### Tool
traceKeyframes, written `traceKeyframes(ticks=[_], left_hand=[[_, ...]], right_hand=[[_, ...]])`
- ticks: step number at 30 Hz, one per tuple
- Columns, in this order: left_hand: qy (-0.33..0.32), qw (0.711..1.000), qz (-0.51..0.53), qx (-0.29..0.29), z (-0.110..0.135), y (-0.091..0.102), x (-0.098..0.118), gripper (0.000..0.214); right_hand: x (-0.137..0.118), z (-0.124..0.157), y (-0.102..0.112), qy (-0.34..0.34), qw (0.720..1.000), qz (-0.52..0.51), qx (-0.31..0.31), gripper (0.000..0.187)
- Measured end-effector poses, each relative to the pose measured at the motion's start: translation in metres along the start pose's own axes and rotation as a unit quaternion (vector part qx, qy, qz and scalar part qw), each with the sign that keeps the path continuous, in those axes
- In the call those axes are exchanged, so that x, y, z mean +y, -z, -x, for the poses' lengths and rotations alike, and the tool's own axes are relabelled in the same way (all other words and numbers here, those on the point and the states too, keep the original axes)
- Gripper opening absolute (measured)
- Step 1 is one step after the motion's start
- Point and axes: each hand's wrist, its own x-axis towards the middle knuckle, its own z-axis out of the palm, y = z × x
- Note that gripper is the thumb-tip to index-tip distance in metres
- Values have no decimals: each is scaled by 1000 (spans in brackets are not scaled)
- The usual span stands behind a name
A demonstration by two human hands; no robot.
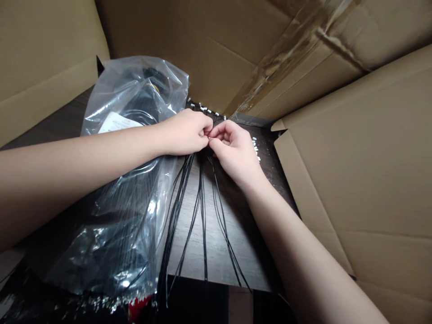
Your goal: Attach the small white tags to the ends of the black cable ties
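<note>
The left hand [184, 132] and right hand [232, 150] were together at the middle of the scene, their fingertips pinched against each other on thin black wires [199, 211], though the fingers partly hid the grip. The wires hung from the hands toward the near side, fanning over a dark wood board [232, 234] and past its near edge. Small white plugs [204, 109] sat in a row on the far side, with more just right of the right hand. To the left lay a clear plastic bag [135, 90] holding something black, a brass-coloured part [154, 88] and a white paper label [116, 122]. Cardboard box flaps [354, 157] rose around everything.
</note>
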Motion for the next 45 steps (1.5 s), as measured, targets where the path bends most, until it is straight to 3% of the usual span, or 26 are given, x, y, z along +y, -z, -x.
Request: traceKeyframes(ticks=[45], left_hand=[[-9,1000,-2,3,0,-1,1,26]], right_hand=[[1,2,1,27,999,36,-8,12]])
